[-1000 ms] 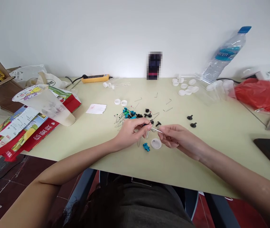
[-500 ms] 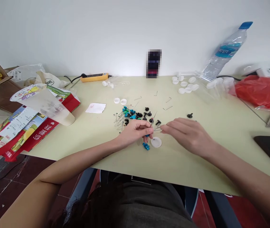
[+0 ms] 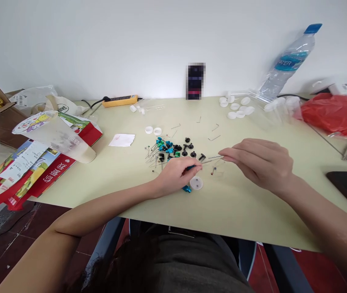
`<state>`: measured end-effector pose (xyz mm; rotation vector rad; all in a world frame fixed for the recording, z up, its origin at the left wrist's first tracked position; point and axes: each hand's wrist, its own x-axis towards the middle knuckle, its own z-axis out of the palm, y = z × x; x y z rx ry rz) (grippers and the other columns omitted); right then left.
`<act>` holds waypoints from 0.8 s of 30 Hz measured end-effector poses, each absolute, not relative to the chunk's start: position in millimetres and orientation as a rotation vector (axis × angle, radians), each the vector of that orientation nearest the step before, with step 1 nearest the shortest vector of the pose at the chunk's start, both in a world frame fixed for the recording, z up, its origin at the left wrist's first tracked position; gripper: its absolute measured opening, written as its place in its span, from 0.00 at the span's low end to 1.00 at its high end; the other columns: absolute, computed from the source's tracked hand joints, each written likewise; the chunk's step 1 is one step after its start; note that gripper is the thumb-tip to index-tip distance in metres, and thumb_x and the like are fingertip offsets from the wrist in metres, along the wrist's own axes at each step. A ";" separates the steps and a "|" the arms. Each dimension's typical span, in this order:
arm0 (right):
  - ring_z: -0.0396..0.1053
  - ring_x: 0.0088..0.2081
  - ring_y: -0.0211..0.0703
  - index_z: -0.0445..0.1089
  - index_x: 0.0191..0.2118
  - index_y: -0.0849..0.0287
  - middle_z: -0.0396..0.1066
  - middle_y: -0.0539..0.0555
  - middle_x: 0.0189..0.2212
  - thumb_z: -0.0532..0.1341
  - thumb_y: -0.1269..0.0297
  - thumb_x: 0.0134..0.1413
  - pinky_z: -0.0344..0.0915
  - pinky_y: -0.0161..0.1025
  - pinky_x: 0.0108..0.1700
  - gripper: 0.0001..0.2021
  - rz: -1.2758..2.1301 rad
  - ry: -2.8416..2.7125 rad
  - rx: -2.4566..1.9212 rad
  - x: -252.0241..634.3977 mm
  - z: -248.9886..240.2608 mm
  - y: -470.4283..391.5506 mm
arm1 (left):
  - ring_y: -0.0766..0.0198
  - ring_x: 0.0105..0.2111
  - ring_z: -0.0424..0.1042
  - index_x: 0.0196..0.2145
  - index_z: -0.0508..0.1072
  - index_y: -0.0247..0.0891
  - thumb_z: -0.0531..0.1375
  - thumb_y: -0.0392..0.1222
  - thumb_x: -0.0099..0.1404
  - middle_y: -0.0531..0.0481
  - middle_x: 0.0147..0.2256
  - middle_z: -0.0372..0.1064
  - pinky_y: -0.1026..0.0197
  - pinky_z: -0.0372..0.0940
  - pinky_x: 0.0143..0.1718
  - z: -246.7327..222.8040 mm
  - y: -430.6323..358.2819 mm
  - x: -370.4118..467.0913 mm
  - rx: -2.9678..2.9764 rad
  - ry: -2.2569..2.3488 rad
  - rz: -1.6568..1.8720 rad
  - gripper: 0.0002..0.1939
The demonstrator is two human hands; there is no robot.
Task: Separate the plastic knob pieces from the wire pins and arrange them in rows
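Observation:
My left hand [image 3: 177, 174] is closed in a pinch, with a thin metal rod [image 3: 206, 162] sticking out from its fingertips toward the right. Between thumb and finger of my right hand [image 3: 260, 165] is another thin metal rod [image 3: 215, 157], its tip near the first one. A blue metal part [image 3: 187, 189] lies partly hidden under my left hand. Beside it sits a round white cap [image 3: 196, 184] with small dark bits in it. Between the hands lies a small wire piece with red and blue ends [image 3: 212, 171].
Blue, green and black parts with pins [image 3: 164, 148] are heaped beyond my left hand. Several L-shaped hex keys [image 3: 214, 138] lie farther back. White caps [image 3: 240, 109], a tilted water bottle [image 3: 292, 61], a phone [image 3: 195, 81] and a plastic cup [image 3: 60, 136] stand around.
My right hand has moved right, away from my left, and now shows a thin rod in its fingertips. The small red-and-blue-ended piece has come into view between the hands.

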<state>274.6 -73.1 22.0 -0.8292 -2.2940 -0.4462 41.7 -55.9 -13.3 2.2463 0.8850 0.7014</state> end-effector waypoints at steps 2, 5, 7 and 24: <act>0.66 0.28 0.40 0.71 0.39 0.56 0.71 0.53 0.26 0.56 0.66 0.60 0.63 0.37 0.31 0.07 -0.447 -2.291 -0.837 273.8 23.4 -72.7 | 0.68 0.26 0.63 0.36 0.73 0.37 0.49 0.42 0.68 0.51 0.30 0.70 0.66 0.54 0.28 -13.6 -51.4 41.4 2.289 0.960 0.699 0.13; 0.67 0.28 0.40 0.71 0.38 0.56 0.71 0.53 0.26 0.55 0.65 0.62 0.61 0.38 0.31 0.08 -0.439 -2.350 -0.881 271.4 21.4 -71.0 | 0.67 0.26 0.63 0.34 0.73 0.37 0.49 0.44 0.69 0.52 0.27 0.69 0.65 0.53 0.29 -17.6 -42.3 40.5 2.345 1.043 0.667 0.15; 0.66 0.27 0.39 0.70 0.39 0.56 0.72 0.53 0.27 0.54 0.64 0.62 0.60 0.37 0.29 0.08 -0.444 -2.401 -0.929 269.0 16.8 -69.5 | 0.66 0.27 0.65 0.32 0.74 0.37 0.50 0.47 0.68 0.51 0.28 0.71 0.65 0.55 0.30 -21.8 -36.9 40.2 2.358 1.075 0.654 0.16; 0.67 0.27 0.39 0.69 0.39 0.59 0.72 0.52 0.28 0.49 0.67 0.65 0.53 0.36 0.27 0.11 -0.427 -2.602 -1.043 261.6 -2.3 -64.2 | 0.54 0.39 0.61 0.36 0.76 0.37 0.52 0.36 0.66 0.45 0.36 0.72 0.55 0.58 0.39 0.1 10.0 -13.5 2.680 1.448 0.759 0.12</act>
